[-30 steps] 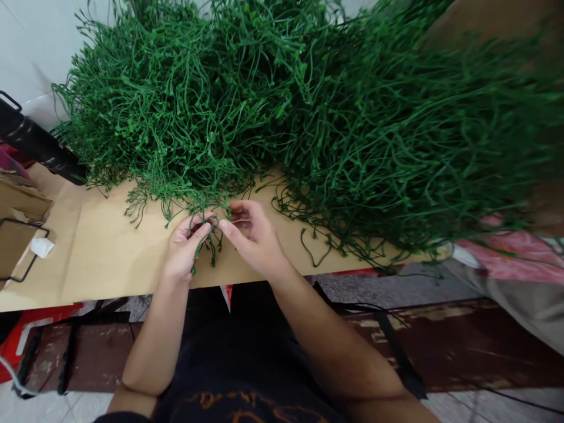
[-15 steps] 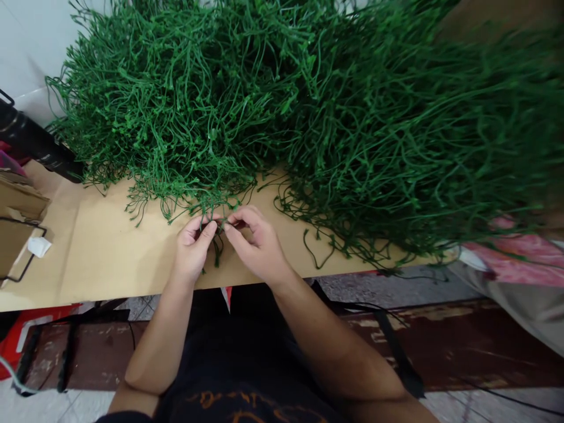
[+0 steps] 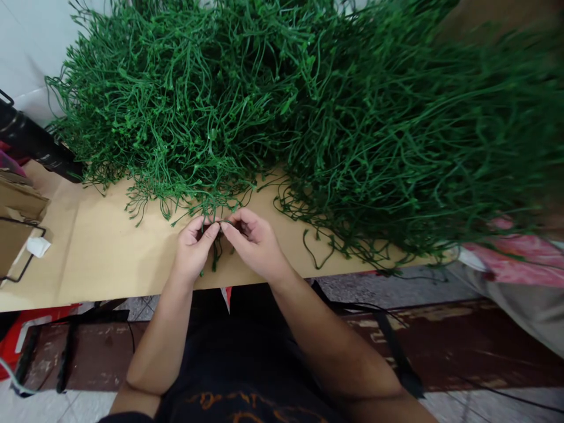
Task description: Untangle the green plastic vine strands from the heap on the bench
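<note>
Two bare hands work close together over the near edge of the tan worktop [image 3: 118, 247], left of the middle of its length. The left hand [image 3: 194, 249] has its grip closed, thumb against curled fingers, on several thin green strands [image 3: 215, 255]; their knotted ends hang below the fingertips toward the near edge. The right hand [image 3: 258, 244] faces it, its thumb and forefinger pinched together on the same strands, the two thumb tips almost meeting; the exact point of contact is too small to resolve. Beyond the hands, a large heap [image 3: 194, 111] of similar green strands, curled and bearing small tufted tips, occupies the far side of the worktop and spreads to the right, where its fringe reaches the near edge. A loose strand [image 3: 318, 265] lies bent in a V near that edge, to the right of the right hand. Toward the left end, a black bottle [image 3: 42, 147] leans or lies obliquely beside the heap. Nearer the left corner are an open cardboard box [image 3: 15, 244], a black wire handle [image 3: 27, 269] and a small white piece [image 3: 38, 247] resting against the wire. Pink patterned cloth [image 3: 524, 258] appears beyond the right part of the near edge.
</note>
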A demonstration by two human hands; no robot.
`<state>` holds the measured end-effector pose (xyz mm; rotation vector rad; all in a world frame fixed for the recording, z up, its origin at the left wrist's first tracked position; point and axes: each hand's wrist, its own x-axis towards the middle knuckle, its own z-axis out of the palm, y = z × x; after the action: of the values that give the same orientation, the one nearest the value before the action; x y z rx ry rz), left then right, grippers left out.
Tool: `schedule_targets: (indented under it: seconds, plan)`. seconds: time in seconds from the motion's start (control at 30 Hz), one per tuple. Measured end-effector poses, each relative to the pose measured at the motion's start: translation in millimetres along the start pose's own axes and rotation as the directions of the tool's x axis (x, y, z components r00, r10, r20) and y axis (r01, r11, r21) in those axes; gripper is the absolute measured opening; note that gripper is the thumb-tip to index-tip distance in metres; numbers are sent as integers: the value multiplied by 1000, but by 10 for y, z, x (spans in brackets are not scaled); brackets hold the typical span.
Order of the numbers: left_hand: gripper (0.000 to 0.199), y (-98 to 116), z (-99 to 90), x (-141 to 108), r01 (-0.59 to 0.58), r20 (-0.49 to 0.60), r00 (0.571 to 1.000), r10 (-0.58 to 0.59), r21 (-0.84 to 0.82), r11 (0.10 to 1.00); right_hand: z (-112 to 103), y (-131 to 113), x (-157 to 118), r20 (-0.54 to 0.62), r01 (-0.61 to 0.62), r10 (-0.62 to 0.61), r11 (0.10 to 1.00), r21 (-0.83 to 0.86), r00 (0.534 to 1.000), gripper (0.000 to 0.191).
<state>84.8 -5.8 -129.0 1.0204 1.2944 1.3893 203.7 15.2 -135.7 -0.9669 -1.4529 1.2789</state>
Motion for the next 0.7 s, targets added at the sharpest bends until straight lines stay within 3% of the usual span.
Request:
schedule_targets:
  seconds: [0.2, 0.47, 0.7]
  plan:
    - [18, -1, 5, 11, 6, 21, 1000, -6, 4, 1000, -23, 0, 49, -62, -61, 70, 988, 141, 996, 20]
    - [17, -27, 2, 34, -33, -27, 999, 34, 23, 999, -105, -43, 73, 128, -114, 96, 984, 137, 987, 44]
    - [18, 43, -86, 19, -2, -137, 991, -7, -63, 998, -135, -57, 59, 42, -115, 109, 973, 201, 993, 45]
